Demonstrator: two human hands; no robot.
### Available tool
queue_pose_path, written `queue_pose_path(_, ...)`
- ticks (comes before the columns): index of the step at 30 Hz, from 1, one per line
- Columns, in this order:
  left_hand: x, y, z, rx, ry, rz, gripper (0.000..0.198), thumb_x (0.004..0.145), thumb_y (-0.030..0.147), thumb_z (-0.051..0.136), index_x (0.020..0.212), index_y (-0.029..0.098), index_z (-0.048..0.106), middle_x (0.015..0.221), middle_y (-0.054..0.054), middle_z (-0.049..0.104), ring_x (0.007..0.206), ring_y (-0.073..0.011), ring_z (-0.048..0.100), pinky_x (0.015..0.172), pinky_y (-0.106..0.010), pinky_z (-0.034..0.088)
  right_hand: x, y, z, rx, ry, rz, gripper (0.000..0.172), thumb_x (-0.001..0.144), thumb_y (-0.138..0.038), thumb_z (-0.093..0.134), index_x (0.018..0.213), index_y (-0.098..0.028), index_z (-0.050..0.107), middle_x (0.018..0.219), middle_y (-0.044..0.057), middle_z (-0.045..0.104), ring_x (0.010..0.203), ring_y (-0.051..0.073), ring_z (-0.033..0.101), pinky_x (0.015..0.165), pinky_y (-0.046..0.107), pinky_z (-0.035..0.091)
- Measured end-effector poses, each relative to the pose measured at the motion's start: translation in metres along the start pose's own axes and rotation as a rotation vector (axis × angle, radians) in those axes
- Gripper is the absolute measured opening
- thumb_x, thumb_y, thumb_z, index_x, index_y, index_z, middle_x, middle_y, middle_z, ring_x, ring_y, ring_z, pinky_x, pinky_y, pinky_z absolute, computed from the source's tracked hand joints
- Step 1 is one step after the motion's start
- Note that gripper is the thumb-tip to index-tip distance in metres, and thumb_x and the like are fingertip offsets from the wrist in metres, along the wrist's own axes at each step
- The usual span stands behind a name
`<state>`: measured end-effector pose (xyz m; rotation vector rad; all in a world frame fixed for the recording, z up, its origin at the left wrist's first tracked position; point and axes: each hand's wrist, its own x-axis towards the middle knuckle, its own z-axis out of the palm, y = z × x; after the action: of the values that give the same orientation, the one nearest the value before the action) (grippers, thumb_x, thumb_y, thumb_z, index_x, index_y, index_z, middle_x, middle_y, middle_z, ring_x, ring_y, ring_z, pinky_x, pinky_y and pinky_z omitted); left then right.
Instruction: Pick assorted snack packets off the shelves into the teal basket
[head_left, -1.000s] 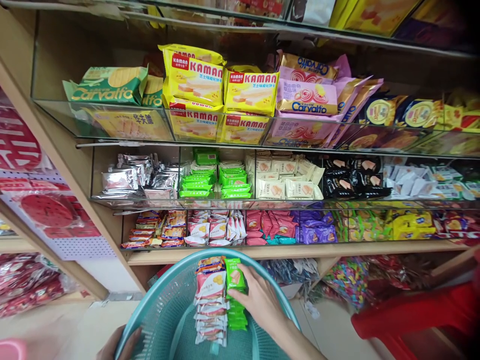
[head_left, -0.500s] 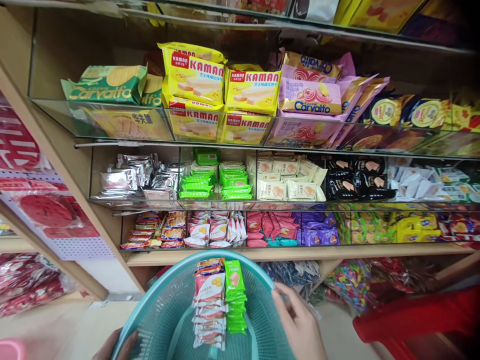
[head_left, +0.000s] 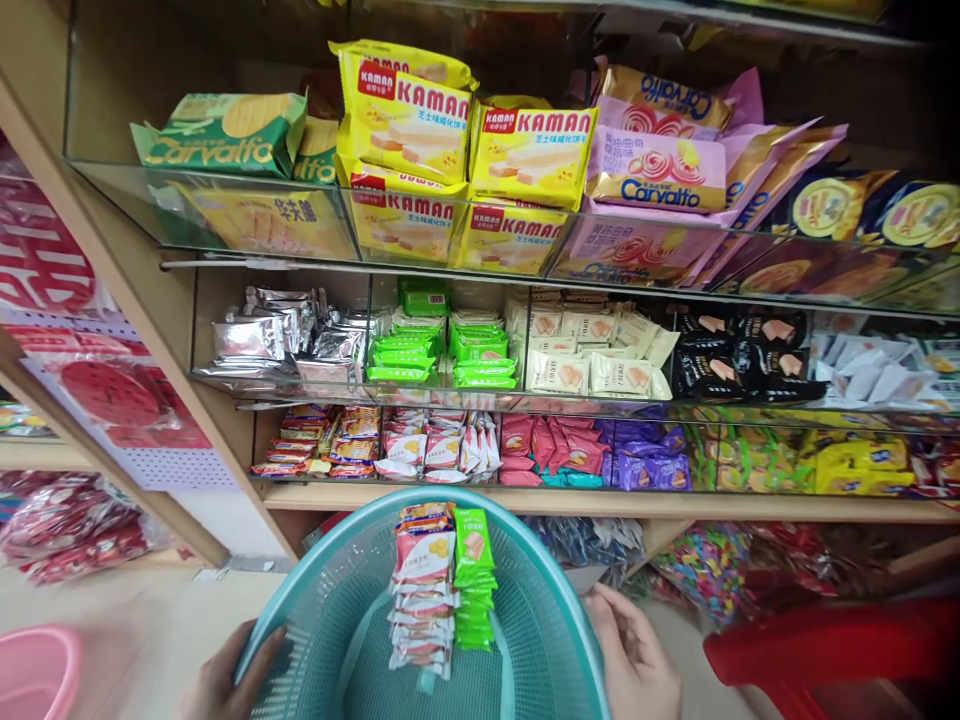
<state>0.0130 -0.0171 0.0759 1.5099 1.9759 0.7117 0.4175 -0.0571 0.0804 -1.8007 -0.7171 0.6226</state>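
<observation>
A teal plastic basket (head_left: 300, 590) is held between my two hands, low in the view and in front of the shelves. My left hand (head_left: 236, 675) grips its left rim, the thumb over the edge. On the right side, my right hand (head_left: 634, 650) has its fingers closed at the rim. Inside the basket lie two rows of small snack packets: white and red packets (head_left: 424, 590) with an orange one at the far end, and bright green packets (head_left: 474, 575) beside them. The lower part of the basket is cut off by the frame.
Glass-fronted shelves hold yellow wafer packs (head_left: 409, 115), pink cookie packs (head_left: 656, 170), silver packets (head_left: 247, 340) and purple packets (head_left: 651, 470). A pink basin (head_left: 37, 670) stands on the floor at left. A red plastic stool (head_left: 817, 650) is at right, blurred.
The view has come nearer to the shelves, and more of the pink basin shows. Both hands still hold the basket, and the packets inside look the same.
</observation>
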Motion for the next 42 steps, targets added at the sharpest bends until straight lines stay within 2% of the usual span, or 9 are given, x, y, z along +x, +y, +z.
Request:
queue_pose_path(4, -0.007, 0.007, 0.000, -0.003, -0.013, 0.014, 0.049, 0.078, 0.067, 0.040, 0.087, 0.023, 0.059, 0.079, -0.003, 0.073, 0.078, -0.0246, 0.067, 0.071, -0.032, 0.052, 0.004, 0.000, -0.002, 0.088, -0.017, 0.056, 0.061, 0.068, -0.064, 0.060, 0.109, -0.018, 0.062, 0.115, 0.011, 0.064, 0.104, 0.027, 0.059, 0.083, 0.032, 0.050)
queue_pose_path(7, -0.006, 0.008, -0.008, 0.061, -0.063, 0.009, 0.047, 0.077, 0.066, 0.044, 0.094, 0.023, 0.058, 0.090, -0.004, 0.074, 0.089, -0.0265, 0.067, 0.078, -0.033, 0.051, 0.007, 0.002, 0.001, 0.196, -0.098, 0.080, 0.066, 0.062, -0.060, 0.068, 0.112, -0.017, 0.060, 0.119, 0.011, 0.063, 0.110, 0.028, 0.057, 0.086, 0.033, 0.050)
queue_pose_path(14, 0.030, 0.041, -0.035, 0.166, -0.257, 0.070, 0.055, 0.083, 0.064, 0.036, 0.113, 0.022, 0.054, 0.111, -0.008, 0.069, 0.108, -0.0270, 0.062, 0.094, -0.037, 0.043, 0.005, 0.012, 0.006, 0.495, -0.352, 0.250, 0.066, 0.060, -0.047, 0.079, 0.117, -0.021, 0.058, 0.125, 0.009, 0.062, 0.107, 0.028, 0.061, 0.083, 0.033, 0.054)
queue_pose_path(20, 0.064, 0.082, -0.011, 0.146, -0.307, 0.208, 0.051, 0.082, 0.060, 0.034, 0.092, 0.019, 0.062, 0.094, -0.006, 0.072, 0.093, -0.0248, 0.066, 0.082, -0.031, 0.047, 0.002, 0.009, 0.001, 0.577, -0.343, 0.301, 0.058, 0.056, -0.041, 0.083, 0.106, -0.019, 0.064, 0.117, 0.009, 0.067, 0.095, 0.026, 0.067, 0.080, 0.032, 0.055)
queue_pose_path(25, 0.074, 0.085, 0.010, 0.187, -0.262, 0.244, 0.041, 0.078, 0.057, 0.042, 0.077, 0.021, 0.060, 0.075, -0.004, 0.071, 0.079, -0.0253, 0.066, 0.069, -0.030, 0.047, 0.008, 0.022, -0.006, 0.606, -0.354, 0.265, 0.057, 0.059, -0.041, 0.082, 0.109, -0.022, 0.062, 0.117, 0.009, 0.067, 0.095, 0.026, 0.067, 0.081, 0.034, 0.055)
queue_pose_path(30, 0.068, 0.070, 0.015, 0.206, -0.227, 0.245, 0.042, 0.081, 0.057, 0.038, 0.084, 0.021, 0.059, 0.086, -0.007, 0.072, 0.085, -0.0253, 0.067, 0.076, -0.032, 0.048, 0.006, 0.029, -0.009, 0.494, -0.353, 0.142, 0.056, 0.067, -0.048, 0.075, 0.115, -0.023, 0.059, 0.125, 0.009, 0.062, 0.101, 0.026, 0.064, 0.085, 0.035, 0.053)
queue_pose_path(34, 0.065, 0.058, 0.013, 0.180, -0.194, 0.250, 0.043, 0.081, 0.059, 0.041, 0.090, 0.022, 0.060, 0.089, -0.004, 0.074, 0.090, -0.0251, 0.068, 0.076, -0.030, 0.051, 0.016, 0.013, -0.007, 0.275, -0.365, -0.044, 0.054, 0.073, -0.052, 0.066, 0.116, -0.021, 0.058, 0.118, 0.012, 0.065, 0.106, 0.024, 0.062, 0.086, 0.033, 0.052)
queue_pose_path(37, 0.067, 0.055, 0.012, 0.176, -0.147, 0.258, 0.043, 0.078, 0.060, 0.046, 0.089, 0.022, 0.061, 0.094, -0.005, 0.075, 0.097, -0.0274, 0.067, 0.078, -0.029, 0.052, 0.046, -0.007, -0.001, 0.121, -0.283, -0.223, 0.050, 0.075, -0.054, 0.061, 0.110, -0.018, 0.062, 0.104, 0.013, 0.070, 0.095, 0.024, 0.066, 0.081, 0.034, 0.054)
queue_pose_path(42, 0.068, 0.055, 0.013, 0.169, -0.155, 0.280, 0.042, 0.079, 0.060, 0.044, 0.085, 0.023, 0.064, 0.083, -0.002, 0.075, 0.084, -0.0246, 0.070, 0.073, -0.029, 0.054, 0.115, -0.042, 0.017, -0.095, -0.042, -0.524, 0.039, 0.081, -0.051, 0.052, 0.094, -0.017, 0.065, 0.091, 0.012, 0.072, 0.082, 0.024, 0.067, 0.072, 0.035, 0.052)
